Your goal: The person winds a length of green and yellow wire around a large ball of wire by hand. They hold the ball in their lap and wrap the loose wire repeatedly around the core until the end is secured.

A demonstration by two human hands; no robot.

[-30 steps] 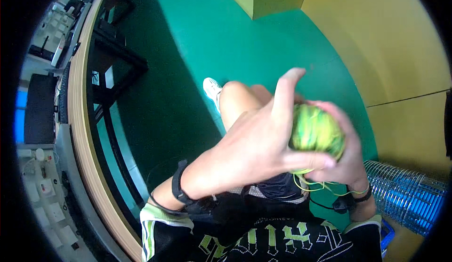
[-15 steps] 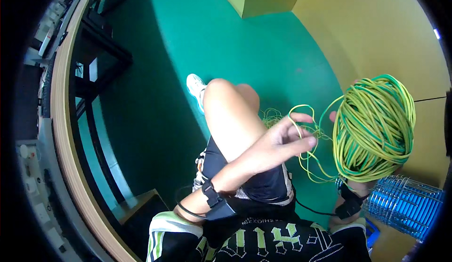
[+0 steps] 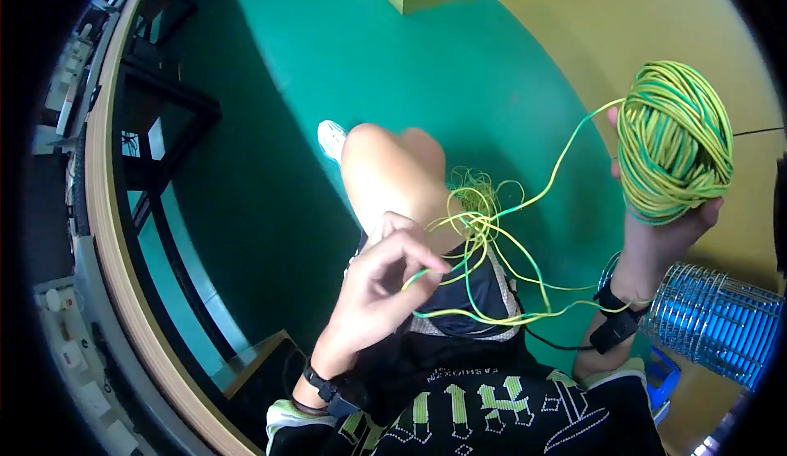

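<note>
My right hand [image 3: 652,247] holds up a large wound ball of green-and-yellow electrical wire [image 3: 676,145] on the right, its fingers wrapped round the back. One strand runs taut from the ball down to a loose tangle of the same wire [image 3: 475,202] beside my knee. Over my lap, my left hand [image 3: 369,292] is closed in a pinch on a loop of this wire. Slack strands hang between the two hands, one crossing near my right wrist. Both wrists wear black straps with small black boxes.
To the right stands a fan with a metal cage and blue blades [image 3: 721,329], close by my right forearm. A yellow wall [image 3: 590,30] rises beyond. A wood-edged desk [image 3: 102,210] with devices runs along the left. The floor [image 3: 352,54] is green.
My right hand has raised the wire ball up and away. My left hand has drawn back toward my body, lower and leftward, with wire in its fingers; the strand to the ball has stretched out.
</note>
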